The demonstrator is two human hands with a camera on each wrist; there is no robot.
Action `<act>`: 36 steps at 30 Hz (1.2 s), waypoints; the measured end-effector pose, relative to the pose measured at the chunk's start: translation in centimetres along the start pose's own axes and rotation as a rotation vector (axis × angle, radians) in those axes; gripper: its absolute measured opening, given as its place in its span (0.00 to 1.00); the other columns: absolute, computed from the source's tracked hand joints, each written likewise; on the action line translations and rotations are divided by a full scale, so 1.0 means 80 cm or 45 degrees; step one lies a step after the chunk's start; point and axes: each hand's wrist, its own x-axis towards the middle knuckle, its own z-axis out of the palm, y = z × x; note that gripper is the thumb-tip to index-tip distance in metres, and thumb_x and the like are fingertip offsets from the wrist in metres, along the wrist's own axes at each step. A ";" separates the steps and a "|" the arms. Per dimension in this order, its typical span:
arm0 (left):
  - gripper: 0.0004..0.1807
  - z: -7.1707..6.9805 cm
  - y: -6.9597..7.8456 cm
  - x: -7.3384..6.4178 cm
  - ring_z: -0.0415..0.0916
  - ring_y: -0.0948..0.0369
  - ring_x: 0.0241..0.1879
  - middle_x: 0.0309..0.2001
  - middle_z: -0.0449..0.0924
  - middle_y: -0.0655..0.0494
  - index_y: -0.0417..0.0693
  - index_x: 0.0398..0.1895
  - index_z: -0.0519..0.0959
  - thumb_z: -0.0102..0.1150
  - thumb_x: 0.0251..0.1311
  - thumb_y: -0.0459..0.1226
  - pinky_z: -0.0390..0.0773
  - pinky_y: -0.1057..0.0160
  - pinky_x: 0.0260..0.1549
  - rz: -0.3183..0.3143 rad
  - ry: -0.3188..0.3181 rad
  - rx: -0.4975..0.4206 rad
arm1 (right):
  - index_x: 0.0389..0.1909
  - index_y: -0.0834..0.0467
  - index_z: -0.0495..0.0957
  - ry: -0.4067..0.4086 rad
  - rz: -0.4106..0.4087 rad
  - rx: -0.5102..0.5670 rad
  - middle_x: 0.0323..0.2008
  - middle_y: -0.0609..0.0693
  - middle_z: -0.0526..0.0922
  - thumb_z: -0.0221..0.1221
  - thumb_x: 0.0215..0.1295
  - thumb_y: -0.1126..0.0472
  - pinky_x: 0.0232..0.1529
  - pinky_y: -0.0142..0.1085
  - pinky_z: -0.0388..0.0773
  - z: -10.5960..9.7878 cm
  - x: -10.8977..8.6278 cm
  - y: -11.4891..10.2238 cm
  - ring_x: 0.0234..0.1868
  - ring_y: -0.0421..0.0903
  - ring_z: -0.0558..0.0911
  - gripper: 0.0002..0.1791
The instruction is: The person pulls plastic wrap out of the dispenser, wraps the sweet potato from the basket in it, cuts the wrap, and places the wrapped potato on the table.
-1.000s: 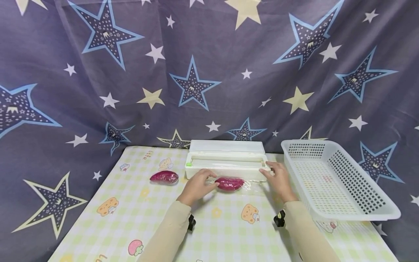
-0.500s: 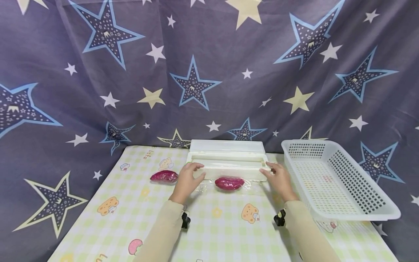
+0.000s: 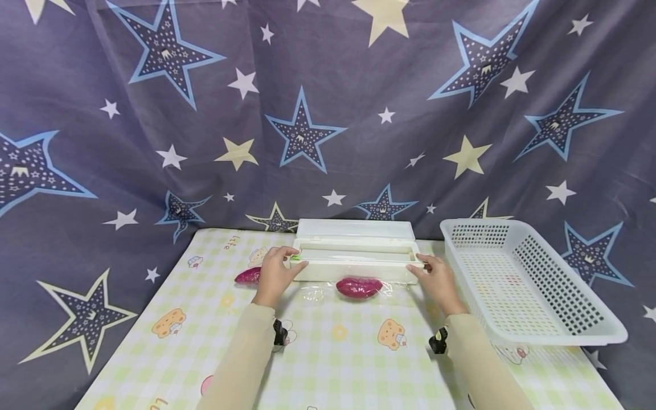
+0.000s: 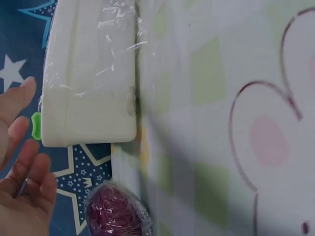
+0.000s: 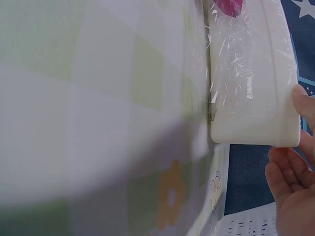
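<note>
A long white cling film dispenser [image 3: 353, 270] sits at the back of the table with its lid raised. At its right end my right hand [image 3: 435, 282] grips the corner, thumb on the front and fingers at the end. My left hand [image 3: 277, 276] is at the opposite end, thumb and fingers spread, close to the green cutter slider [image 4: 36, 126]; whether it touches is unclear. In front of the dispenser, a purple-red sweet potato-like vegetable [image 3: 359, 287] lies on pulled-out clear film [image 3: 314, 292]. A second, film-wrapped one [image 4: 115, 211] lies to the left, partly hidden by my left hand.
A white perforated plastic basket [image 3: 533, 285] stands at the right, beside my right forearm. Green-and-white checked cloth [image 3: 338, 364] covers the table. Behind it hangs a dark star-patterned curtain [image 3: 348, 159].
My left hand has moved left, from beside the vegetable on the film to the dispenser's left end, now partly covering the wrapped one. My right hand has stayed on the right end.
</note>
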 end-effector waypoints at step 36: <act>0.08 -0.017 -0.006 0.044 0.81 0.56 0.38 0.35 0.85 0.55 0.47 0.33 0.87 0.76 0.51 0.30 0.79 0.54 0.45 0.380 -0.397 0.085 | 0.59 0.66 0.78 -0.013 -0.036 -0.040 0.51 0.66 0.80 0.69 0.63 0.56 0.50 0.51 0.78 -0.003 0.001 -0.001 0.46 0.58 0.79 0.27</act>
